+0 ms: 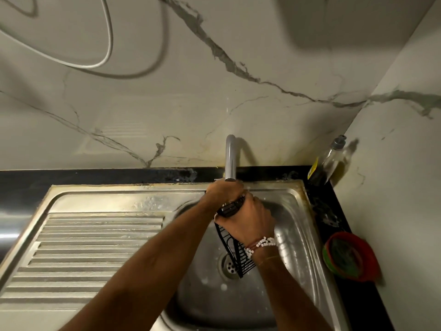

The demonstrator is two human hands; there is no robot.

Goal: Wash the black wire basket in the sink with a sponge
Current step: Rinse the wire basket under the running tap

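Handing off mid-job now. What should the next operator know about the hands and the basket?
Right hand grips the black wire basket near its top, holding it on end above the sink drain. Left hand curls round its top end, just below the faucet. No sponge in sight; a scrubber sits in the red bowl on the counter. Washing unconfirmed: scrub and rinse remain.

black wire basket [236,258], tilted on edge, inside steel sink [294,209]

no legible text; yellow label [313,170] on the bottle [330,158] too blurred
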